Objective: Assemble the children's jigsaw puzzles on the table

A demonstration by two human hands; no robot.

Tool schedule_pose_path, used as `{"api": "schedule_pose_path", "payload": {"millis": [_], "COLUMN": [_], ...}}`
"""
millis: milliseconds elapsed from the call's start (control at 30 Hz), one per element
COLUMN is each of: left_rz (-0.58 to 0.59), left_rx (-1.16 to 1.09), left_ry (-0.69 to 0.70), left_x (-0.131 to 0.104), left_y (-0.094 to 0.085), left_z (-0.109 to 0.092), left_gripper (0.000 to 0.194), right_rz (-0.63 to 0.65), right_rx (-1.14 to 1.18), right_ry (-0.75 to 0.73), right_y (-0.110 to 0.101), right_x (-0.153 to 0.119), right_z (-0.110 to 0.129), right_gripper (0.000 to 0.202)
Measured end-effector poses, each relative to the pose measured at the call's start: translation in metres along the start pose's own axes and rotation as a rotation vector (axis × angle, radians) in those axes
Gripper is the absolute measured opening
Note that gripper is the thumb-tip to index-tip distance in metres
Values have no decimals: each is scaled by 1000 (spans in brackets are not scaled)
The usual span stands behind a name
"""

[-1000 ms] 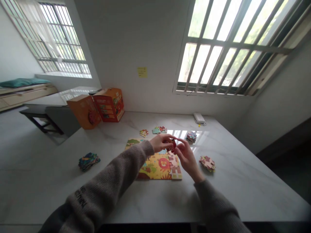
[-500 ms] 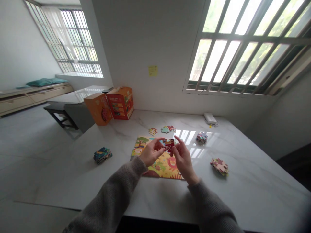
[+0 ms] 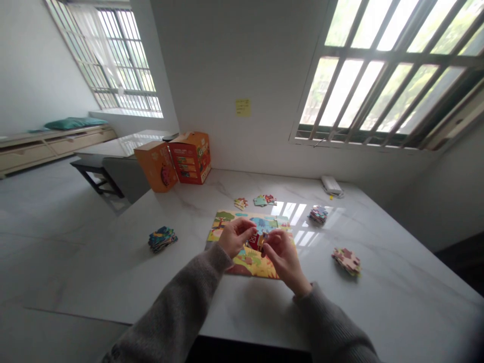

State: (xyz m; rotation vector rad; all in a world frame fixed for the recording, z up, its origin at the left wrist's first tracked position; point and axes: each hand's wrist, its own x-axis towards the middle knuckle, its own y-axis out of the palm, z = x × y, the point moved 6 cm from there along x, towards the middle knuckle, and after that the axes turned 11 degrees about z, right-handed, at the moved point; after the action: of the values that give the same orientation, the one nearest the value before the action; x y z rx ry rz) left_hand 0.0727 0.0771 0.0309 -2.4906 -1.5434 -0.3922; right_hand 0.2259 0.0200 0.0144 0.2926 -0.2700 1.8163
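Note:
Between my two hands is a dark red jigsaw puzzle piece with a white-lined barn door on it. My left hand pinches its upper left side. The fingers of my right hand are closed on its right side. Beneath both hands lies a colourful animal puzzle picture on the table, partly hidden by them. Just beyond its far edge are a yellow and red puzzle piece group and some green and red puzzle pieces.
On the marble-patterned table are stacks of puzzle pieces: dark blue-green at left, bluish-pink and pale pink at right. Orange boxes stand at the back left, a white device with a cable at the back right.
The barn piece has been turned and tilted between my hands. My right fingers, spread before, have closed in on its right side. The view has shifted slightly.

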Motion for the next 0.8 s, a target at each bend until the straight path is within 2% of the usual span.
{"api": "schedule_pose_path", "payload": {"millis": [67,133,233,333,433,600,800], "left_rz": [56,77,70,125,181,120,133], "left_rx": [5,-8,-24,7,52,79,8], "left_ry": [-7,-16,-22,-33,-25,-30,-65], "left_x": [0,-1,-3,-4,-5,-5,-7], "left_y": [4,5,3,5,9,7,9], "left_z": [1,2,2,2,4,11,22], "left_gripper": [38,39,39,38,31,27,31], "right_rz": [31,46,-45,-126,-132,-107,-109], "right_rx": [21,-8,10,61,50,14,29], "right_ry": [5,31,57,55,65,85,64], "right_y": [4,5,-2,-8,-8,-6,-6], "right_x": [0,0,1,1,2,2,2], "right_z": [3,4,3,2,1,-3,-6], "right_gripper": [41,37,26,30,32,31,32]}}
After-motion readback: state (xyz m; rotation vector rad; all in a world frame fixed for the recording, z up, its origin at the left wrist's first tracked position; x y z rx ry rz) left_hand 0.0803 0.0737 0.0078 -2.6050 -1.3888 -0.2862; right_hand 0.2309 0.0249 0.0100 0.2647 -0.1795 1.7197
